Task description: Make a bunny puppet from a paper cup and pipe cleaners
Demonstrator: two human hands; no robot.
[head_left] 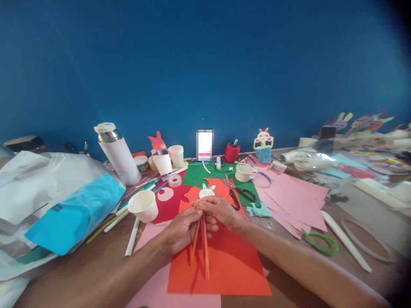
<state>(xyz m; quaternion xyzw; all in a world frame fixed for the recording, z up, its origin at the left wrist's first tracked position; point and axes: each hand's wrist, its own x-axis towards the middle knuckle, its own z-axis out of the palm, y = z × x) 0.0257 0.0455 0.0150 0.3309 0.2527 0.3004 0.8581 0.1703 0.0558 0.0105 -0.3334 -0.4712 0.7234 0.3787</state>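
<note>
Left hand: pinching the orange and purple strips (203,241) near their upper ends, fingers (196,215) closed
Right hand: gripping the same strips from the other side, touching the left hand (184,229); its own place (221,210) is above the orange sheet (237,265)
Rabbit face (206,193): just beyond both hands
Scissors (236,191): open-bladed, beyond the right hand
Paper cup (143,205): upright, left

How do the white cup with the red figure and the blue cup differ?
The white cup has plain white sides; the blue cup has blue ones. The white cup's figure is mostly red; the blue cup's figure has a pale face. Both figures have ears.
</note>
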